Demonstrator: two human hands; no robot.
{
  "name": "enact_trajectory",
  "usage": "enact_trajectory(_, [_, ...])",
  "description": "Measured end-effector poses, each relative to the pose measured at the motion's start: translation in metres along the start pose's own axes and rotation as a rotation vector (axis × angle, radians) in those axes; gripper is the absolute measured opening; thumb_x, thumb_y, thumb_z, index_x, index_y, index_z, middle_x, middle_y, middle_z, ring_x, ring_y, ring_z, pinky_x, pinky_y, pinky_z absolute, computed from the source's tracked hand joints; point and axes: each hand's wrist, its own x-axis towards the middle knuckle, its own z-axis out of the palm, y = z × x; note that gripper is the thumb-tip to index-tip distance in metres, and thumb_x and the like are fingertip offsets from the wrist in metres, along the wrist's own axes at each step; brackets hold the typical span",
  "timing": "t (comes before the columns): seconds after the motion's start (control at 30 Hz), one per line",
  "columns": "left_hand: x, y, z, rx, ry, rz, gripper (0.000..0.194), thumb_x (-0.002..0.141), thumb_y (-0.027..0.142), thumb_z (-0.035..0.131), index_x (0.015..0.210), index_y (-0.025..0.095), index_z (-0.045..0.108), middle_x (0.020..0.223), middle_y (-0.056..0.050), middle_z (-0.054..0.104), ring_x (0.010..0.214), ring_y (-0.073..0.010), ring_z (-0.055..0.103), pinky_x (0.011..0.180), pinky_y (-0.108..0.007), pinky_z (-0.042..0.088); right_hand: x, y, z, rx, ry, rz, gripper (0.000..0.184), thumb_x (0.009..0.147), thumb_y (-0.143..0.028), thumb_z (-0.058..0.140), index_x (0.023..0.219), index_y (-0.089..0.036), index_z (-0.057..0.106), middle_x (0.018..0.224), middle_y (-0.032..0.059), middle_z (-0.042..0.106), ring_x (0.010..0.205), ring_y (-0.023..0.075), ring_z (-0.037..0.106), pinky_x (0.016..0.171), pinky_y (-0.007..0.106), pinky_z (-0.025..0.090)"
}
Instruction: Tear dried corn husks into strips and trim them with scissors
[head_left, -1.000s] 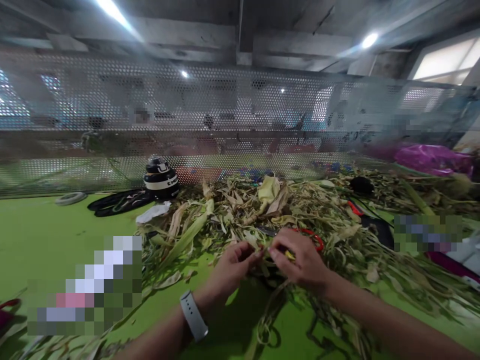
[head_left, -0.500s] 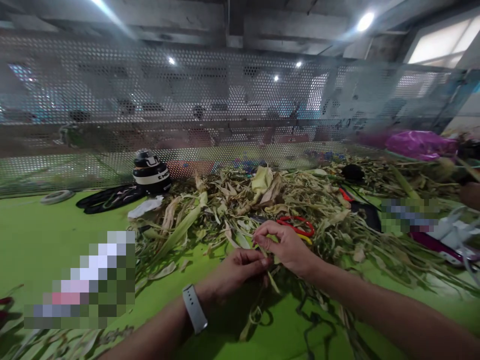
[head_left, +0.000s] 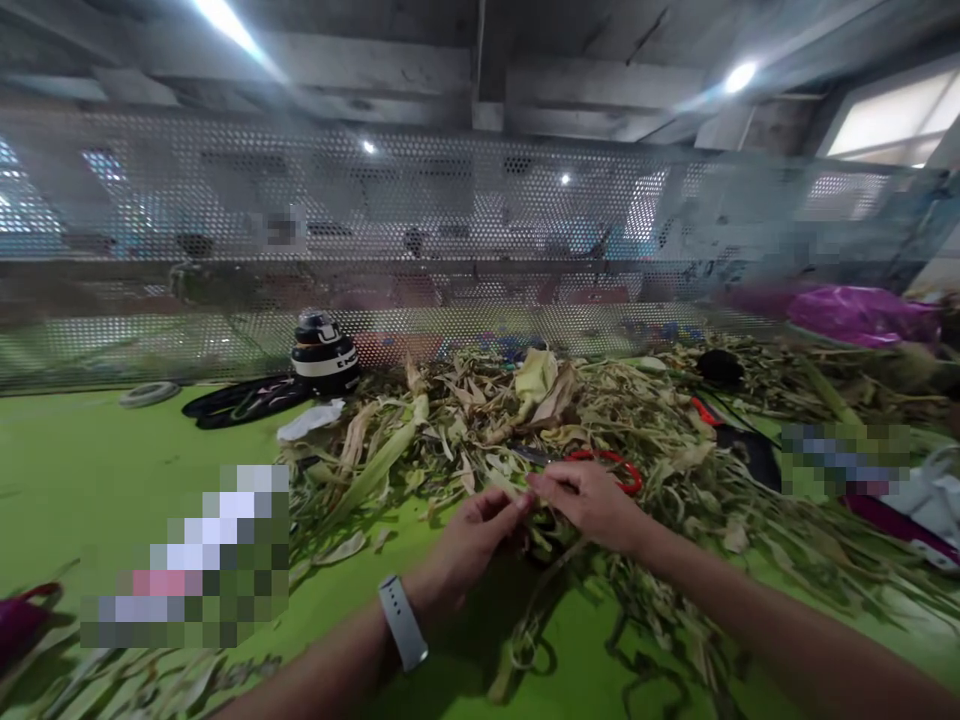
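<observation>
My left hand [head_left: 474,540], with a white watch [head_left: 403,636] on its wrist, and my right hand [head_left: 589,502] meet at the near edge of a big heap of dry, pale green leaf strips [head_left: 525,425] on a bright green table [head_left: 90,470]. The fingertips of both hands are pinched together on a thin leaf strip [head_left: 527,492] between them. Red-handled scissors [head_left: 611,462] lie in the heap just beyond my right hand.
A black and white bottle [head_left: 324,360] and a black strap [head_left: 240,400] stand at the back left, a tape roll [head_left: 148,393] further left. A perforated metal screen [head_left: 450,240] closes the table's far side. A pink plastic bag [head_left: 862,315] lies far right.
My right hand, raised half a second ago, has come down again to meet the left at the strip. The view has shifted slightly.
</observation>
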Motion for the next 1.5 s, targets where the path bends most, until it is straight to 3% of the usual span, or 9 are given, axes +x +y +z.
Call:
enact_trajectory(0.3, [-0.001,0.002,-0.005,-0.001,-0.099,-0.086,0.028,0.066,0.039,0.069,0.069,0.013,0.062,0.053,0.004,0.050,0.046,-0.0047,0.035,0.044,-0.018,0.024,0.003,0.006,0.003,0.049,0.125,0.007,0.043,0.085,-0.046,0.041,0.054,-0.018,0.032,0.054,-0.0052,0.028,0.051,0.0081,0.029,0.048,0.022,0.025])
enact_trajectory(0.5, [-0.002,0.004,-0.002,-0.210,0.026,-0.094,0.022,0.064,0.035,0.071,0.073,0.016,0.065,0.066,0.000,0.060,0.057,-0.0086,0.048,0.054,-0.019,0.035,0.006,0.008,-0.001,0.334,0.068,0.214,0.044,0.085,-0.056,0.032,0.069,-0.018,0.045,0.053,-0.0039,0.044,0.049,0.0102,0.041,0.048,0.022,0.032])
enact_trajectory(0.7, [-0.002,0.001,-0.007,0.014,-0.073,-0.132,0.024,0.067,0.038,0.068,0.067,0.013,0.069,0.048,0.003,0.049,0.044,-0.0056,0.036,0.045,-0.020,0.026,0.006,0.009,0.002,0.063,0.075,0.032,0.036,0.079,-0.048,0.050,0.061,-0.017,0.045,0.057,-0.0047,0.038,0.056,0.0099,0.037,0.054,0.022,0.031])
enact_trajectory(0.83, [-0.002,0.001,-0.007,0.019,-0.087,-0.148,0.023,0.067,0.035,0.070,0.069,0.012,0.070,0.046,0.003,0.049,0.043,-0.0049,0.037,0.043,-0.020,0.026,0.007,0.012,0.003,0.042,0.098,0.045,0.034,0.080,-0.047,0.048,0.063,-0.017,0.047,0.057,-0.0045,0.040,0.055,0.0103,0.039,0.053,0.022,0.031])
enact_trajectory(1.03, [0.001,0.008,-0.003,-0.327,0.018,-0.009,0.019,0.071,0.032,0.066,0.081,0.016,0.065,0.074,-0.003,0.069,0.071,-0.0143,0.062,0.072,-0.024,0.045,0.010,0.016,-0.009,0.238,0.473,0.155,0.027,0.084,-0.047,0.042,0.082,-0.019,0.046,0.067,-0.0017,0.047,0.060,0.0127,0.046,0.052,0.023,0.036])
enact_trajectory(1.1, [0.002,0.009,-0.002,-0.391,0.077,0.040,0.020,0.068,0.027,0.069,0.086,0.018,0.064,0.084,-0.003,0.070,0.083,-0.0162,0.063,0.080,-0.025,0.044,0.006,0.012,-0.007,0.190,0.376,0.152,0.026,0.084,-0.042,0.043,0.072,-0.019,0.046,0.061,-0.0023,0.045,0.056,0.0125,0.044,0.051,0.023,0.035])
enact_trajectory(1.17, [0.002,0.007,-0.002,-0.390,0.116,0.078,0.027,0.066,0.023,0.071,0.091,0.018,0.063,0.086,-0.004,0.071,0.087,-0.0164,0.063,0.082,-0.026,0.044,0.001,0.006,0.001,0.117,0.146,0.087,0.023,0.083,-0.035,0.046,0.067,-0.018,0.050,0.063,-0.0008,0.050,0.061,0.0133,0.046,0.056,0.024,0.037])
enact_trajectory(1.27, [0.002,0.003,0.001,-0.339,0.157,0.073,0.036,0.062,0.024,0.074,0.095,0.017,0.062,0.086,-0.005,0.071,0.083,-0.0176,0.064,0.079,-0.029,0.045,-0.006,0.000,0.018,0.121,-0.120,-0.009,0.017,0.082,-0.029,0.048,0.077,-0.016,0.058,0.077,0.0015,0.058,0.071,0.0145,0.050,0.064,0.024,0.039])
enact_trajectory(1.5, [0.002,0.007,-0.001,-0.192,0.159,0.141,0.029,0.063,0.029,0.073,0.087,0.013,0.067,0.082,-0.007,0.071,0.080,-0.0186,0.062,0.075,-0.029,0.045,-0.007,0.001,0.023,0.152,-0.193,0.008,0.034,0.086,-0.039,0.044,0.065,-0.015,0.055,0.061,-0.0020,0.048,0.059,0.0106,0.044,0.055,0.021,0.036])
